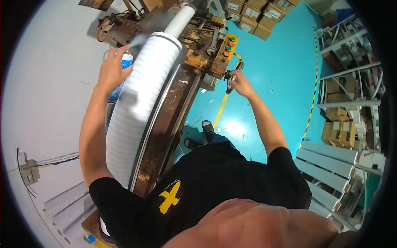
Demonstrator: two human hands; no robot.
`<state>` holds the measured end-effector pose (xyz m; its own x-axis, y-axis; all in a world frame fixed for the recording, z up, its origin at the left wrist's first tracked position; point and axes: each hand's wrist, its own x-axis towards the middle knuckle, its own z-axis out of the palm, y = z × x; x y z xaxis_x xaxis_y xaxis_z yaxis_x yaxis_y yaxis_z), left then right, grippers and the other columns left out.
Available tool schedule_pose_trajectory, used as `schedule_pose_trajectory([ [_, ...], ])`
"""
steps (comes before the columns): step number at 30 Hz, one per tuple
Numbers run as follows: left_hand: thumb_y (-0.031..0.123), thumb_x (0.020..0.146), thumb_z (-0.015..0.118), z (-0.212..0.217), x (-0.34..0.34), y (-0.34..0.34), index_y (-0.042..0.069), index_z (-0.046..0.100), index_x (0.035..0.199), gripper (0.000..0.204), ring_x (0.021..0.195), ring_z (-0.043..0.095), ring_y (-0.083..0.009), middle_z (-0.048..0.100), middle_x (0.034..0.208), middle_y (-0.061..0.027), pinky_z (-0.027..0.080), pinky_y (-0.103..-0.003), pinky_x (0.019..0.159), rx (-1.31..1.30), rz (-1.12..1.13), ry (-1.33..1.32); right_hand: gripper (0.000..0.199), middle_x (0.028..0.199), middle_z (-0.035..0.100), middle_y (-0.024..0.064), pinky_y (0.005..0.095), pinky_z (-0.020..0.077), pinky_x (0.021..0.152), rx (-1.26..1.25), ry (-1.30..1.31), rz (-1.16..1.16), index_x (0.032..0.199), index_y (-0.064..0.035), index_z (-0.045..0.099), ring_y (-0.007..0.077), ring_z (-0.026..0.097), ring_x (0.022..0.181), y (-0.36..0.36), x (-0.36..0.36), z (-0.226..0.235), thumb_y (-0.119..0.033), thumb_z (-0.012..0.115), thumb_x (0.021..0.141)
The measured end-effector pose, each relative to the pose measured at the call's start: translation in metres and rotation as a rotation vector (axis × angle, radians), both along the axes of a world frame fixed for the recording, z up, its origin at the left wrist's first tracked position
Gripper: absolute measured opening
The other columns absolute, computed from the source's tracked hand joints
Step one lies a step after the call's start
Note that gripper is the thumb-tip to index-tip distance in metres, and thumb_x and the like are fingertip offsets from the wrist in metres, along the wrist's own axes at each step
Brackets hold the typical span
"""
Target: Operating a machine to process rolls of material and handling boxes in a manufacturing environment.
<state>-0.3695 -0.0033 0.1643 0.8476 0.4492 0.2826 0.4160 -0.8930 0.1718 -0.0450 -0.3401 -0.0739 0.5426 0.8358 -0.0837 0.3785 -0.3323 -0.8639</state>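
Observation:
My left hand (111, 71) is closed around a blue and white spray can (126, 62), with a finger on its top. Pale mist leaves the nozzle toward the far end of a long white ribbed roll (142, 84). The roll lies lengthwise on a worn brown machine bed (167, 109), and a thinner white tube (180, 20) extends from its far end. On the right, my right hand (241, 84) grips the rim of a metal handwheel (240, 67) at the machine's side.
An orange control panel (226, 53) with green and red buttons sits near the handwheel. An adjustable wrench (213, 41) lies on the machine's dusty top. Stacked cardboard boxes (262, 14) stand at the back, shelving (351, 82) at right. My feet are on the turquoise floor (269, 53).

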Motion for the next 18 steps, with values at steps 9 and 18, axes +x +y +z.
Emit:
schedule_pose_trajectory([
  [9, 0.018, 0.070, 0.066, 0.003, 0.000, 0.002, 0.017, 0.046, 0.125, 0.059, 0.095, 0.056, -0.0362, 0.048, 0.115, -0.0166, 0.048, -0.043, 0.079, 0.022, -0.003, 0.003, 0.040, 0.140, 0.035, 0.0128, 0.0422, 0.0445, 0.087, -0.237, -0.535, 0.194, 0.109, -0.0090, 0.048, 0.0344, 0.049, 0.112, 0.069, 0.045, 0.013, -0.002, 0.052, 0.070],
  [18, 0.021, 0.070, 0.066, 0.001, 0.002, 0.004, 0.019, 0.046, 0.126, 0.060, 0.087, 0.058, -0.0364, 0.048, 0.115, -0.0158, 0.048, -0.043, 0.077, 0.015, 0.021, 0.052, 0.038, 0.140, 0.038, 0.0085, 0.0437, 0.0438, 0.088, -0.429, -0.572, 0.137, 0.109, -0.0105, 0.048, 0.0349, 0.052, 0.108, 0.084, 0.049, 0.013, -0.009, 0.052, 0.071],
])
